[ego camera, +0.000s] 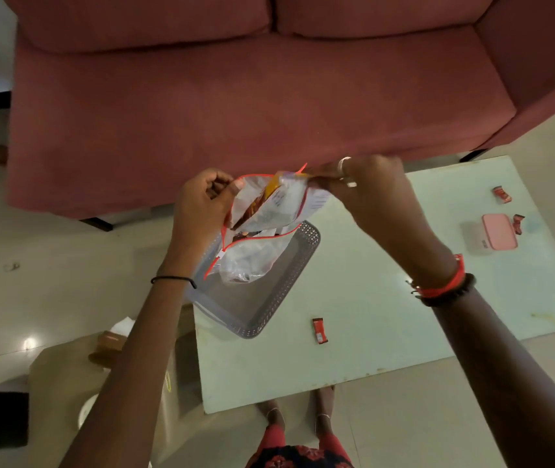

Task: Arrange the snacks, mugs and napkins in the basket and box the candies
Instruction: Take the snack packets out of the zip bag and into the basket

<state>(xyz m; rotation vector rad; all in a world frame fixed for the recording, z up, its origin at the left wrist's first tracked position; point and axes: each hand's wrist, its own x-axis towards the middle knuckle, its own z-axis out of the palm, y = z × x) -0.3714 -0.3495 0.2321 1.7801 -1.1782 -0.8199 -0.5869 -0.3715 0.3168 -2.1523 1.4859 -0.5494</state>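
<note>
My left hand [203, 194] pinches the left rim of a clear zip bag [262, 244] with a red seal, held in the air above the grey perforated basket [269, 298]. My right hand [367, 184] grips the top of an orange and white snack packet [277, 197] that sticks halfway out of the bag's mouth. More wrapped items show dimly inside the bag. A small pink box [498, 235] with its lid on sits at the table's right. Red candies lie loose: one near the front [319, 330], one far right [502, 194], one beside the box [518, 223].
The pale green glass table [387, 332] stands in front of a dark red sofa [235, 96]. A tan stool or box with a brown object and white paper [114, 346] is at the lower left. My feet [303, 417] show below the table edge.
</note>
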